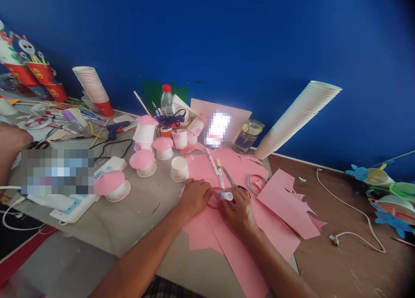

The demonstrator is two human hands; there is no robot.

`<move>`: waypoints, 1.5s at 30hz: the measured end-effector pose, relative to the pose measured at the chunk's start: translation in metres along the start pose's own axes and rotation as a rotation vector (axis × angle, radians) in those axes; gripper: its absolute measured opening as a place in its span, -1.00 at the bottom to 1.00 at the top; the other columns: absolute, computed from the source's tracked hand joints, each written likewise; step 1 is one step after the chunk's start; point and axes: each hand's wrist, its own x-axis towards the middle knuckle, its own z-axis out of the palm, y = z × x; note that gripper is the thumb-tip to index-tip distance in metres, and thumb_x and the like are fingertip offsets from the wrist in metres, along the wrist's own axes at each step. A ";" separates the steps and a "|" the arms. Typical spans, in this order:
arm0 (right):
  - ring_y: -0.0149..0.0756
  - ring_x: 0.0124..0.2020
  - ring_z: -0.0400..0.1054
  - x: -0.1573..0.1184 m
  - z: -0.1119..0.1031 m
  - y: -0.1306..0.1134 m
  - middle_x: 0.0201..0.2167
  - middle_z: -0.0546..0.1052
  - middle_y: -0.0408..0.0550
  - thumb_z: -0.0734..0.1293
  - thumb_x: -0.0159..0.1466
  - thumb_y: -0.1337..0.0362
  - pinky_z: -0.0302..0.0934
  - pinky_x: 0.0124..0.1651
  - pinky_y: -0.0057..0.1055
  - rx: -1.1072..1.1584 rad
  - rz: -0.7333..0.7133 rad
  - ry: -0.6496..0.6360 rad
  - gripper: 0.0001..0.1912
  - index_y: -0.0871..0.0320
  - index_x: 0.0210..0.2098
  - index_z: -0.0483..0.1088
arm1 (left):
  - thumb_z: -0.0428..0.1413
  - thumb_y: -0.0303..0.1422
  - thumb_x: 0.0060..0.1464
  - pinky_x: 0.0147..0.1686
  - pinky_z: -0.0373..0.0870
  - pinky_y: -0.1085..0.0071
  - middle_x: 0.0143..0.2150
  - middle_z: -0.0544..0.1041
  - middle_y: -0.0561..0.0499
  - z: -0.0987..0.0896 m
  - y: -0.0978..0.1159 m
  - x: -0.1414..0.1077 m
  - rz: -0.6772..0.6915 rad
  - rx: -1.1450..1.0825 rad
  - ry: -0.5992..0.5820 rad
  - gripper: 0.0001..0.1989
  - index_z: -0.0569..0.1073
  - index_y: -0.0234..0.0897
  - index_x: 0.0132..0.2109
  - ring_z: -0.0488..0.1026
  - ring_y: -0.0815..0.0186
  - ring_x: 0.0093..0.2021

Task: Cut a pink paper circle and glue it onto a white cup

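Observation:
My right hand (240, 209) is closed around a white marker (227, 196), its rounded end pointing back toward me. Beside it, my left hand (196, 197) rests on pink paper (238, 257), its fingers curled at the edge of a small roundish pinkish thing (213, 199) that I cannot make out clearly. Both hands are close together over the sheets. Just beyond them lie a capped marker (212, 161), a second marker with a yellowish end (220, 173) and scissors (228, 175), partly hidden by my right hand. A tape ring (254, 182) lies to the right.
Paper cups with pink tops (142, 159) and a bare upturned cup (179, 169) stand left. A tall white cup stack (295, 120) leans right. Behind are a glass jar (248, 136) and a bright phone (218, 129). Far left, another person's hand (13, 138) shows near a power strip (87, 194).

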 end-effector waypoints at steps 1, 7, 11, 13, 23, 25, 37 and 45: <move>-0.25 -0.41 0.35 0.001 0.000 -0.001 -0.48 0.51 -0.05 0.24 0.23 0.26 0.13 -0.22 -0.26 -0.005 0.017 -0.019 -0.87 0.14 -0.39 0.39 | -0.12 -0.36 0.23 -0.21 0.09 0.28 -0.41 0.48 0.03 0.000 0.000 0.000 0.003 0.002 0.002 -0.70 0.41 -0.25 -0.41 0.41 0.29 -0.32; -0.33 -0.51 0.26 -0.002 -0.006 -0.005 -0.52 0.48 -0.12 0.22 0.22 0.20 0.16 -0.28 -0.32 0.070 0.149 -0.072 -0.82 0.12 -0.41 0.40 | -0.11 -0.35 0.23 -0.22 0.09 0.29 -0.41 0.49 0.03 -0.001 0.002 0.000 0.003 0.024 -0.001 -0.70 0.41 -0.25 -0.42 0.41 0.29 -0.32; -0.33 -0.52 0.25 -0.003 -0.003 -0.004 -0.53 0.48 -0.11 0.24 0.22 0.22 0.14 -0.30 -0.32 0.042 0.119 -0.093 -0.85 0.13 -0.36 0.40 | -0.12 -0.34 0.24 -0.22 0.09 0.28 -0.41 0.49 0.02 -0.001 0.002 0.000 0.000 0.025 0.003 -0.69 0.41 -0.25 -0.41 0.42 0.29 -0.32; -0.34 -0.56 0.22 -0.002 -0.002 -0.005 -0.61 0.43 -0.14 0.25 0.20 0.22 0.13 -0.29 -0.31 0.026 0.076 -0.135 -0.85 0.13 -0.40 0.41 | -0.12 -0.35 0.23 -0.20 0.09 0.28 -0.39 0.50 0.02 0.000 0.001 0.000 0.010 0.020 0.009 -0.71 0.41 -0.25 -0.39 0.42 0.29 -0.30; -0.25 -0.49 0.20 -0.002 -0.009 -0.011 -0.68 0.33 -0.14 0.25 0.19 0.23 0.15 -0.38 -0.35 0.031 0.096 -0.179 -0.84 0.12 -0.47 0.40 | -0.13 -0.37 0.23 -0.18 0.09 0.27 -0.37 0.51 0.00 0.000 0.002 0.000 0.019 0.012 0.009 -0.70 0.43 -0.25 -0.39 0.42 0.29 -0.27; -0.27 -0.49 0.22 -0.002 -0.009 -0.010 -0.65 0.35 -0.13 0.24 0.20 0.23 0.15 -0.41 -0.37 0.063 0.138 -0.144 -0.84 0.12 -0.46 0.39 | -0.13 -0.36 0.24 -0.18 0.09 0.26 -0.37 0.51 0.00 0.000 0.002 0.000 0.021 0.025 0.008 -0.70 0.42 -0.25 -0.38 0.42 0.28 -0.28; -0.27 -0.45 0.26 -0.002 -0.009 -0.013 -0.50 0.45 -0.07 0.21 0.24 0.23 0.15 -0.40 -0.38 0.119 0.196 -0.092 -0.85 0.12 -0.38 0.37 | -0.15 -0.38 0.26 -0.19 0.06 0.25 -0.40 0.48 0.01 -0.001 0.002 -0.001 0.083 0.077 0.023 -0.69 0.41 -0.26 -0.38 0.39 0.30 -0.33; -0.27 -0.48 0.23 -0.001 -0.006 -0.013 -0.60 0.40 -0.10 0.21 0.21 0.26 0.15 -0.39 -0.37 0.053 0.125 -0.089 -0.87 0.12 -0.44 0.34 | -0.13 -0.40 0.25 -0.19 0.06 0.26 -0.41 0.48 0.01 -0.001 0.003 -0.002 0.098 0.098 0.027 -0.70 0.41 -0.27 -0.39 0.39 0.29 -0.33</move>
